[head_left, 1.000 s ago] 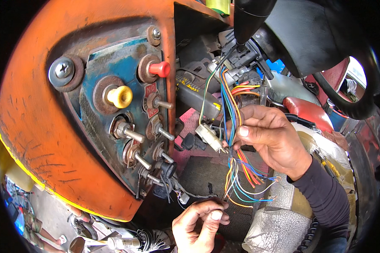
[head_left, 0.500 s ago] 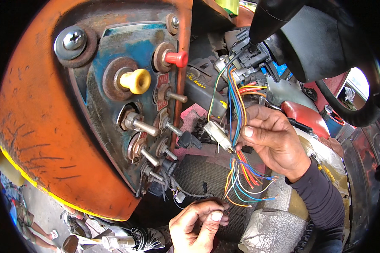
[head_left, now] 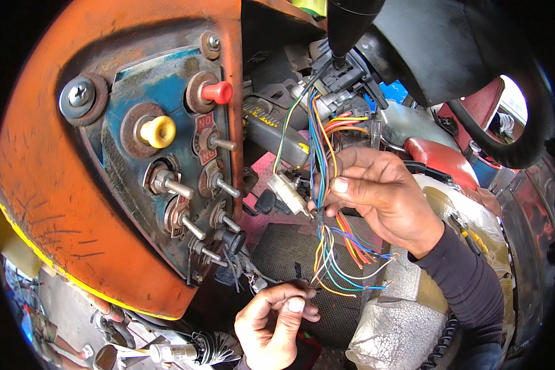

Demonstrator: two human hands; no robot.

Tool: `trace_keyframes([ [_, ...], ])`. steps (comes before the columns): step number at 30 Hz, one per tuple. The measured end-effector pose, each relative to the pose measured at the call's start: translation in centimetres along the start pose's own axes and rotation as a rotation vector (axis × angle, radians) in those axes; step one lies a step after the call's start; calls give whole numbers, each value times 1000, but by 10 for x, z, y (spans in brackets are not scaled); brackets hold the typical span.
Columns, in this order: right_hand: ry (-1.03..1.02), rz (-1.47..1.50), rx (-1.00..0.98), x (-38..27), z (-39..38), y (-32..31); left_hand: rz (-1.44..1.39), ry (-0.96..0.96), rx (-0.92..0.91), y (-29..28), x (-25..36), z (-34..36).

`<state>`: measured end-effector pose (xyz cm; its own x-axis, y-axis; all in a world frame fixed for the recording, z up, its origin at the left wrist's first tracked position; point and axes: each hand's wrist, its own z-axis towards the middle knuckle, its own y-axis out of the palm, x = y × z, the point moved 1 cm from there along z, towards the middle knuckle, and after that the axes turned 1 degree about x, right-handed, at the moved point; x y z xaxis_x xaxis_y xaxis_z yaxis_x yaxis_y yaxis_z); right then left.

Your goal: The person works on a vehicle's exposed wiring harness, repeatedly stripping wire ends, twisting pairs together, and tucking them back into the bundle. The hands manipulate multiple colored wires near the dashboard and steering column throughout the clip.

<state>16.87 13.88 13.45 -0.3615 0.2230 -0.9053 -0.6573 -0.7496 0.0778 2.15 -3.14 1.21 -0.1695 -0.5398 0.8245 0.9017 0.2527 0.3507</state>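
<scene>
My right hand [head_left: 385, 200] is closed, thumb against fingers, on a bundle of coloured wires [head_left: 318, 139] that hangs from the steering column. Below its fingers the bundle fans out into loose ends [head_left: 345, 287] in blue, white, orange and red. A pale plastic connector [head_left: 287, 193] dangles on a green wire just left of that hand. Lower down, my left hand [head_left: 274, 320] has thumb and index finger pinched together close to the thin wire tips. Whatever lies between those fingers is too small to make out.
At left stands an orange panel [head_left: 37, 179] with toggle switches, a yellow knob [head_left: 158, 132] and a red knob [head_left: 217, 92]. The steering wheel [head_left: 505, 148] is at upper right. A cracked, pale seat [head_left: 401, 327] lies below, with yellow-handled pliers [head_left: 473, 239] on it.
The view has shifted, so the panel and both hands sit further left in the picture. The connector hangs slightly away from the bundle. Both hands keep the same grip.
</scene>
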Motion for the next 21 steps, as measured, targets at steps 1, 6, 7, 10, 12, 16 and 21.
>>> trace_keyframes([
  [1, 7, -17, 9, 0, 0, 1, 9, 5, 9, -1, -1, 0],
  [6, 12, -39, 14, 0, -1, -1, 30, 8, 31, -6, -6, 1],
  [7, 10, -32, 17, 1, -1, -1, 22, 7, 30, -7, -6, 1],
  [10, 6, -40, 26, 1, -1, 0, 2, -10, 26, -9, -7, 3],
  [12, 7, -60, 40, 2, -1, 1, 17, -7, -2, -7, 1, 4],
  [16, 8, -184, 86, -2, -2, 2, -19, -31, -45, -4, 4, 7],
  [21, 106, -343, 131, -13, -5, 6, -17, -4, -60, -5, -2, 9],
])
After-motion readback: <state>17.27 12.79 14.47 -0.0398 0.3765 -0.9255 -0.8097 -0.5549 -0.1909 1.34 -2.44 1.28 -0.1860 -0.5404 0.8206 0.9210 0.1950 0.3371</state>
